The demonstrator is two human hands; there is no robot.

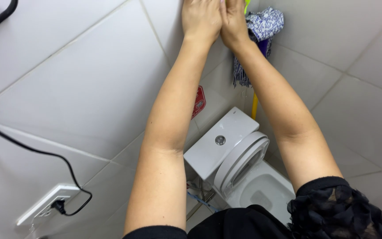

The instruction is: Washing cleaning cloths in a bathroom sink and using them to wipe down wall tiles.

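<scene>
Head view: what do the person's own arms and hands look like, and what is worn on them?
Both forearms are bare to above the elbow. The left hand and right hand show no gloves; fingers are cut off by the frame. Black sleeves start at the upper arms, the right one with dark lacy fabric.

Left of the hanging mop (261,31), bare wall tiles (89,79) leave open room; the toilet tank (219,141) blocks below it, and a black cable (45,155) crosses farther left.
</scene>
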